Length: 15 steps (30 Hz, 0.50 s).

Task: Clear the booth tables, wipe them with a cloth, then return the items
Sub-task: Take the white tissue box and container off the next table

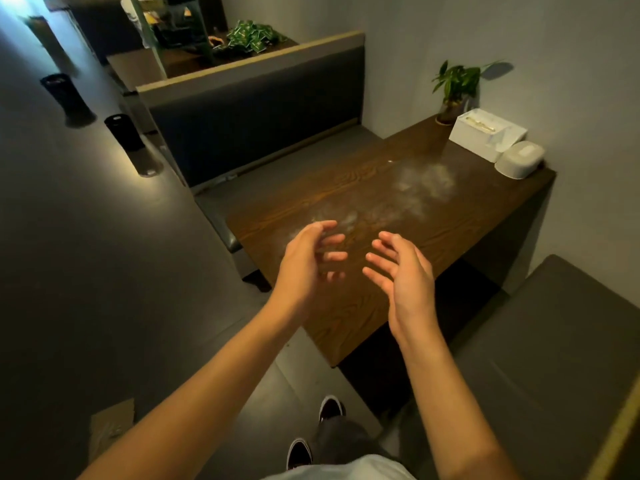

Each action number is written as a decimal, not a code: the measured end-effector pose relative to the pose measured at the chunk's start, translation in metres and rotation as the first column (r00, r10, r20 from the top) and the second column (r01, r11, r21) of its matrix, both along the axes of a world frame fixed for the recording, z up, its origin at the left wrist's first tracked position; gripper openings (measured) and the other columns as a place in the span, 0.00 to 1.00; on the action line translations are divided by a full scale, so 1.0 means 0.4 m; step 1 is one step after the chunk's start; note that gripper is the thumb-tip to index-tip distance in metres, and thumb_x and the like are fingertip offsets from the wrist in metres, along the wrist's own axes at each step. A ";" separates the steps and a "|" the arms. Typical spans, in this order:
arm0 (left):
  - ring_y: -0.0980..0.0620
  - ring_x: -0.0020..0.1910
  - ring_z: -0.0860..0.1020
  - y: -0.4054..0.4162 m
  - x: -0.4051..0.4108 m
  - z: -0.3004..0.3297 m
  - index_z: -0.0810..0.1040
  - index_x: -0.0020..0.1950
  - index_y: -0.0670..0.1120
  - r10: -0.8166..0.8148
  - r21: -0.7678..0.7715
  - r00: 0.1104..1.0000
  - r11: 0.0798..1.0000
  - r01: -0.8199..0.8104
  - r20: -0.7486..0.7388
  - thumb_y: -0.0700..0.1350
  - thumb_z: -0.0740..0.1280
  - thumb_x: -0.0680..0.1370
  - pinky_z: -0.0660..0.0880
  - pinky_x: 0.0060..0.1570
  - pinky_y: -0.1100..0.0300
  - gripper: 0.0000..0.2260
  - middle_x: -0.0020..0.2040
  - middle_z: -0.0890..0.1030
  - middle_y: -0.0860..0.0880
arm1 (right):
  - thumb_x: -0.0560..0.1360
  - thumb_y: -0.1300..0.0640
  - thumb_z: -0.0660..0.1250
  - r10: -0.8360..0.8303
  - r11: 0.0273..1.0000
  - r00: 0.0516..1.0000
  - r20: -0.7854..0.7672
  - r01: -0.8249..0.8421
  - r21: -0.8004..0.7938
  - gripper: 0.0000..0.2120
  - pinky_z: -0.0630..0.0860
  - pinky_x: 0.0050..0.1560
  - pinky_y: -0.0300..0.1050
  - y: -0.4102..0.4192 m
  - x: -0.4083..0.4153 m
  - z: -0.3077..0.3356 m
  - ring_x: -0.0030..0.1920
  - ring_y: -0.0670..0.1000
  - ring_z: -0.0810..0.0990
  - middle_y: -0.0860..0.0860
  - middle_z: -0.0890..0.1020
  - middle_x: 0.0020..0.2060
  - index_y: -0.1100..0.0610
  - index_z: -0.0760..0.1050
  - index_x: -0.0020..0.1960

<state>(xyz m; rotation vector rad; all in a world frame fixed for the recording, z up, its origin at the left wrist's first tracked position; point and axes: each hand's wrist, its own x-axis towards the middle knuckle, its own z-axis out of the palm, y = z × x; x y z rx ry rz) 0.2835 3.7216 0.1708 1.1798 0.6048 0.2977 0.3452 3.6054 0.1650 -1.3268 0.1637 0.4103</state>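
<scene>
Nearest, at the bottom edge: two dark shoes with white trim (313, 429) on the grey floor, person standing at the aisle end of the booth.

Both forearms reach forward over the near end of the wood-grain worktop (467, 216). Left hand (306, 254) and right hand (401, 268) are raised above the surface, palms turned toward each other, fingers spread and loosely bent, a gap between them. Neither holds anything; neither touches the worktop. Fingers slightly motion-blurred.

Beyond the fingertips, a pale, powdery-looking smear (420, 187) runs across the middle of the worktop toward the wall end; cannot tell if it is residue or glare.

Far end of the worktop, against the wall and well apart from both hands: a rounded white lidded container (519, 163), just beside it a white tissue box (486, 131), then a small potted plant (455, 90) in the corner.

Left of the worktop, a grey padded booth bench (256, 112); another bench seat at right. Two black cylindrical bins (100, 119) in the aisle. In the next booth, a heap of green packets (254, 38).
</scene>
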 end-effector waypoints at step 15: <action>0.50 0.47 0.81 0.047 0.563 -0.098 0.78 0.61 0.50 0.054 0.018 0.999 0.998 -0.054 0.011 0.51 0.55 0.85 0.78 0.39 0.58 0.14 0.58 0.82 0.46 | 0.82 0.52 0.62 0.082 0.997 0.997 -0.012 -0.082 -0.013 0.11 0.81 0.56 0.50 0.092 0.575 -0.095 0.56 0.52 0.82 0.52 0.82 0.56 0.53 0.79 0.60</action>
